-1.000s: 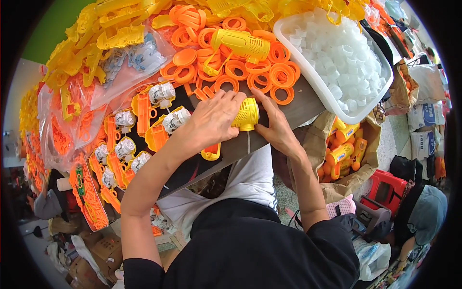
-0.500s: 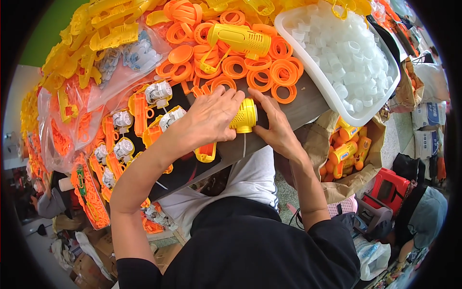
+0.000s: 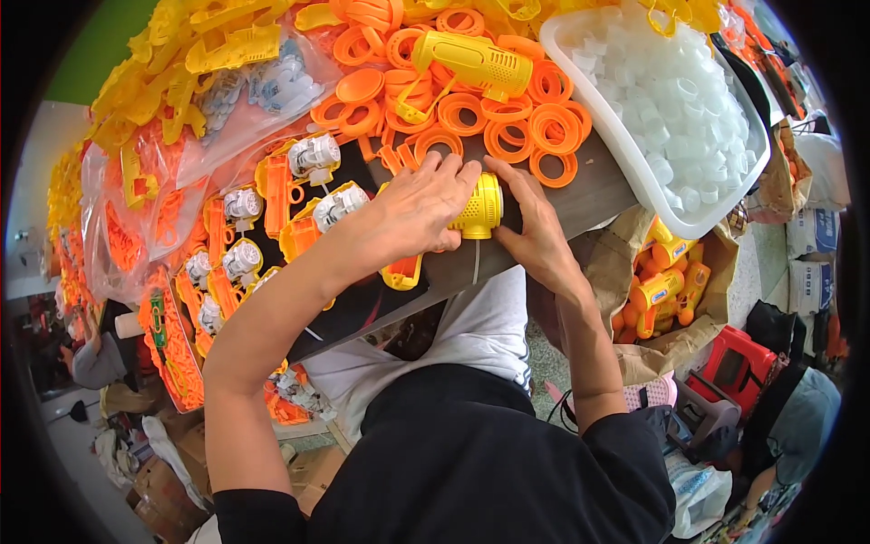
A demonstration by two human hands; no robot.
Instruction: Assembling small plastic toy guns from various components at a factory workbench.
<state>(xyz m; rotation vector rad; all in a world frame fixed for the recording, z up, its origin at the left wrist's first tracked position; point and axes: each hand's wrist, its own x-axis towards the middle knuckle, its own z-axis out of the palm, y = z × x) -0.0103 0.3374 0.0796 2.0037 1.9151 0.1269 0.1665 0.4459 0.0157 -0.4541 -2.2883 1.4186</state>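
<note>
Yellow housing (image 3: 480,208) sits between both hands above the near edge of the table (image 3: 594,186), a pale cord (image 3: 477,263) hanging beneath it. The left hand (image 3: 424,207) is clamped on its left part; the right hand (image 3: 541,234) has thumb and fingers apart around its right end, and whether they press on it I cannot tell. This piece looks closed, though its left part is hidden.

Just left, an orange shell (image 3: 401,272) lies open. Beyond the left forearm, several more open shells (image 3: 294,238) bear white mechanisms (image 3: 341,207), exposed, so that group seems unfinished. Loose orange rings (image 3: 555,129) are heaped past the hands, a yellow body (image 3: 476,63) on top.

To the right, a white tub (image 3: 671,218) holds many translucent cups (image 3: 698,136). Below it, a paper bag (image 3: 681,344) holds yellow-and-orange toys (image 3: 660,288) that look complete. Far left, clear bags (image 3: 213,168) contain orange parts (image 3: 118,263) and grey-blue pieces (image 3: 281,86).
</note>
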